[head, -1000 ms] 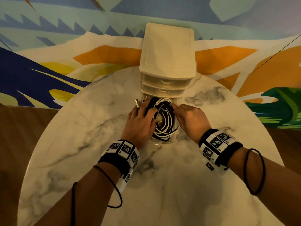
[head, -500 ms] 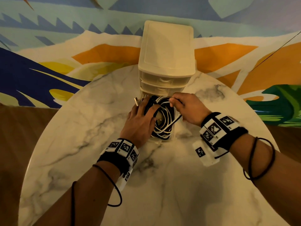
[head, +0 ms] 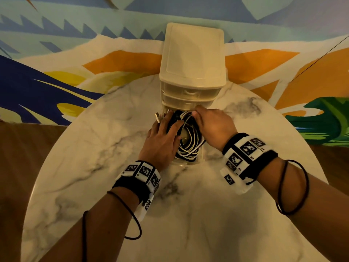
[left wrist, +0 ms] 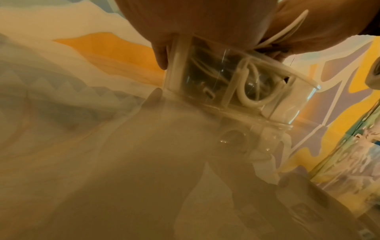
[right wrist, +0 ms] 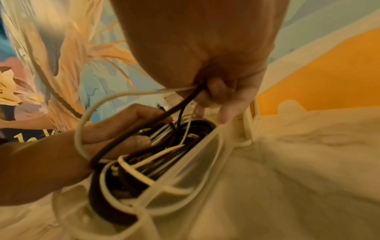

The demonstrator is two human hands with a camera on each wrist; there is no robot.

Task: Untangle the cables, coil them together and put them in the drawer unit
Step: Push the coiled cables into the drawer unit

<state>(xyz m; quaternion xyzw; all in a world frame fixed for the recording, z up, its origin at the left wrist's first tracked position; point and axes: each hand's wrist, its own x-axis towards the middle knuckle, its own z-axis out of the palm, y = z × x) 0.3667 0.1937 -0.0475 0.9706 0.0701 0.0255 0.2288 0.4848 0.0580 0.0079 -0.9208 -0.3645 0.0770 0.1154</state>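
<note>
A cream drawer unit (head: pixel 192 59) stands at the table's far side with its clear bottom drawer (head: pixel 187 163) pulled out toward me. A coil of black and white cables (head: pixel 190 146) lies inside the drawer. My left hand (head: pixel 162 137) presses flat on the coil's left side with straight fingers. My right hand (head: pixel 213 125) is at the drawer's far end. In the right wrist view that right hand (right wrist: pixel 216 91) pinches a white and a black strand of the cables (right wrist: pixel 144 162), which loop up over the left hand (right wrist: pixel 115 129). A plug end (head: pixel 157 118) sticks out left of the drawer.
The round marble table (head: pixel 94 167) stands against a painted mural wall (head: pixel 56 44). The unit's two upper drawers (head: pixel 190 91) are shut. Brown floor (head: pixel 22 148) shows to the left of the table edge.
My right hand moved from the drawer's right side to its far end and took hold of cable strands there. The left hand stayed pressing on the coil.
</note>
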